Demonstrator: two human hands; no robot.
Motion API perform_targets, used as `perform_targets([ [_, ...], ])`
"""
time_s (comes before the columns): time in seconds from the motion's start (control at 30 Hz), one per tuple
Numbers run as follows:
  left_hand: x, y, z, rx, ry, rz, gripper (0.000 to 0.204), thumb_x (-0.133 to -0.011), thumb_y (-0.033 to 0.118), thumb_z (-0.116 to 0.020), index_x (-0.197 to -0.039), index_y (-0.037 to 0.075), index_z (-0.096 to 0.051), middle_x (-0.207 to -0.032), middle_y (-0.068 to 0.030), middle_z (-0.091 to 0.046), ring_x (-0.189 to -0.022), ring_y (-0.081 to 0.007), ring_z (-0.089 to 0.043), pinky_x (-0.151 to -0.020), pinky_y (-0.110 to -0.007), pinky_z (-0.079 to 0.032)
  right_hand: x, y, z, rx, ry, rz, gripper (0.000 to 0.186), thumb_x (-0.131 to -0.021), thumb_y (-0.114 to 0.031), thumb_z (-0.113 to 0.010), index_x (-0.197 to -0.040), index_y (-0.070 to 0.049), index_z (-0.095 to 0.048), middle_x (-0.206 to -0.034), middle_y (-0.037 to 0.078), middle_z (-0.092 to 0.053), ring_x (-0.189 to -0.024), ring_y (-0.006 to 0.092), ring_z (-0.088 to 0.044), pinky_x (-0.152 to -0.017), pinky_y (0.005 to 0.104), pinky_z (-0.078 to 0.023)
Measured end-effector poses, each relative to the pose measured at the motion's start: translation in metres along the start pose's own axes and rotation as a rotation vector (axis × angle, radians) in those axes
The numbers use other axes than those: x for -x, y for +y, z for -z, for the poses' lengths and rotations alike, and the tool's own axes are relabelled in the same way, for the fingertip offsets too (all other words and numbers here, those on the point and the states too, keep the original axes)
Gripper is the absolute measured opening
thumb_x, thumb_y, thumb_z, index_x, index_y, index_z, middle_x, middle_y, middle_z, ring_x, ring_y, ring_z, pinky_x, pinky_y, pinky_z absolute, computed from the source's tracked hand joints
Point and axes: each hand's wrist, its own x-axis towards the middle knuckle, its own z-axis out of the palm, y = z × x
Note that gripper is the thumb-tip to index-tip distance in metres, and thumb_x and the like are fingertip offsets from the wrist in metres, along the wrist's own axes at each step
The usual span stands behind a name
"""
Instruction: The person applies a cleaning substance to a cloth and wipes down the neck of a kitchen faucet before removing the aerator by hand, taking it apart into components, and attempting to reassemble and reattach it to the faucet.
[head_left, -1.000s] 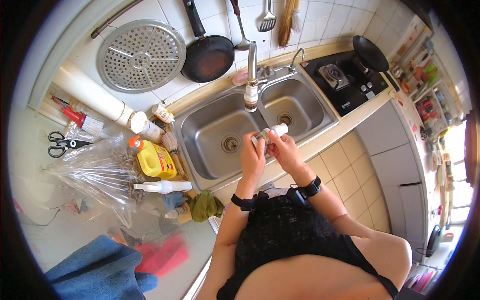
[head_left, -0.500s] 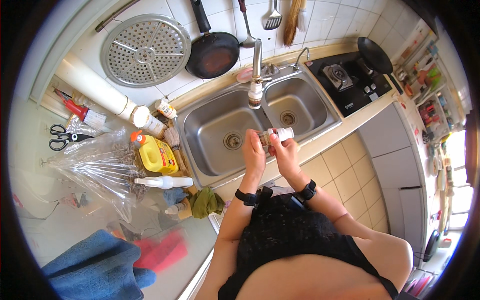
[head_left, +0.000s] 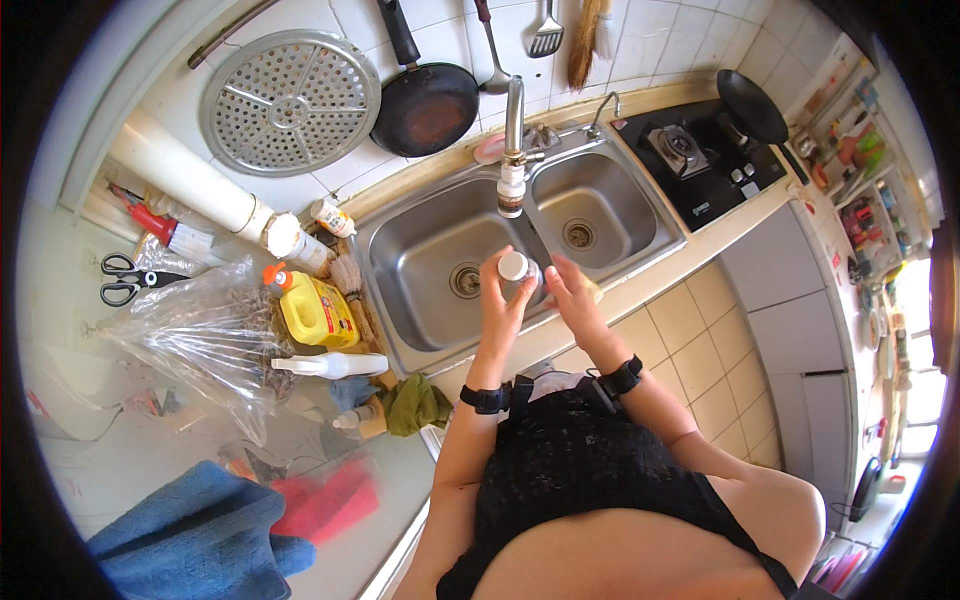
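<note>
My left hand (head_left: 500, 305) is closed around a small cylinder with a round white end (head_left: 514, 266), which faces up. It resembles the faucet's filter attachment, but its exact kind is unclear. Just to the right of it, my right hand (head_left: 574, 298) is off the cylinder, its fingers apart and slightly blurred. A small pale yellowish edge shows beside that hand; I cannot tell what it belongs to. Both hands are over the front rim of the steel double sink (head_left: 420, 255). Beyond them stands the faucet (head_left: 515, 120), with a white-and-clear filter (head_left: 511, 190) on its spout.
Left of the sink are a yellow jug (head_left: 318, 310), a white spray bottle (head_left: 330, 365), a green cloth (head_left: 415, 405) and scissors (head_left: 130, 279). A frying pan (head_left: 425, 110) hangs on the tiled wall. A black gas stove (head_left: 700, 165) is at the right.
The cylinder has turned from lying sideways to having its white end up. My right hand has let go of that end and moved slightly away to the right.
</note>
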Motion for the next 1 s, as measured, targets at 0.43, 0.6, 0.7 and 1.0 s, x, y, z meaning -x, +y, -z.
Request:
perform_targets([
  [0.43, 0.021, 0.005, -0.009, -0.716, -0.262, -0.044, 0.045, -0.077, 0.025, -0.078, -0.107, 0.006, -0.050, -0.097, -0.0159, -0.063, -0.082, -0.0387, -0.064, -0.064, -0.048, -0.051, -0.007, -0.010, 0.008, 0.734, 0.152, 0.239, 0.046, -0.092, -0.050, -0.058, -0.094, -0.004, -0.058, -0.079, 0.020, -0.068, -0.077, 0.0415, -0.065, -0.068, 0.0491, -0.050],
  [0.6, 0.021, 0.004, -0.014, -0.849, -0.315, -0.031, 0.046, -0.074, 0.031, -0.079, -0.101, 0.007, -0.051, -0.077, -0.0155, -0.066, -0.069, -0.0387, -0.065, -0.057, -0.048, -0.050, -0.011, -0.012, 0.015, 0.807, 0.109, 0.204, 0.046, -0.095, -0.049, -0.052, -0.086, -0.004, -0.057, -0.073, 0.021, -0.066, -0.073, 0.0434, -0.064, -0.067, 0.0516, -0.050],
  [0.7, 0.020, 0.006, -0.017, -0.838, -0.306, -0.039, 0.045, -0.074, 0.032, -0.079, -0.099, 0.006, -0.052, -0.073, -0.0168, -0.067, -0.067, -0.0389, -0.065, -0.057, -0.048, -0.051, -0.017, -0.010, 0.019, 0.827, 0.091, 0.271, 0.041, -0.096, -0.045, -0.050, -0.086, -0.005, -0.056, -0.073, 0.023, -0.065, -0.072, 0.0444, -0.063, -0.066, 0.0535, -0.048],
  [1.0, 0.017, 0.010, -0.027, -0.620, -0.348, 0.010, 0.038, -0.073, 0.028, -0.079, -0.094, 0.005, -0.056, -0.075, -0.0190, -0.067, -0.071, -0.0407, -0.065, -0.061, -0.047, -0.052, -0.024, -0.001, 0.037, 0.723, 0.070, 0.450, 0.022, -0.093, -0.030, -0.051, -0.086, -0.009, -0.057, -0.067, 0.021, -0.061, -0.065, 0.0444, -0.059, -0.060, 0.0544, -0.046],
])
